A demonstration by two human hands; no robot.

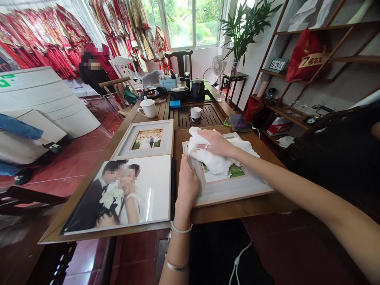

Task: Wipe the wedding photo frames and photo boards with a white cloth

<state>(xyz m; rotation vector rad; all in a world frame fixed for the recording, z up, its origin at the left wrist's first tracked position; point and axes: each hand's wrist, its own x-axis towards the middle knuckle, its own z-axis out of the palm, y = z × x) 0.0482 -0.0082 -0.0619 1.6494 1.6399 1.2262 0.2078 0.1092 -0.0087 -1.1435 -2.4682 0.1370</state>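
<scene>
My right hand (216,143) lies on a bunched white cloth (218,160), pressing it against the upper part of a picture frame (234,190). The cloth covers much of the photo inside, so only a bit of green and white shows. Along the left side of that frame, my left hand (187,180) grips its edge with the fingers pointing away from me. Just left lies a large wedding photo panel (154,178) with a glossy surface. Behind the panel is a second framed photo (147,139) with a wide pale mat.
The wooden table (208,215) carries a white lidded mug (147,107), a small white cup (196,113) on a slatted tea tray (184,118), and a phone (240,123) with a cable. Dark pots stand farther back. Shelves (299,71) rise on the right; people are at left.
</scene>
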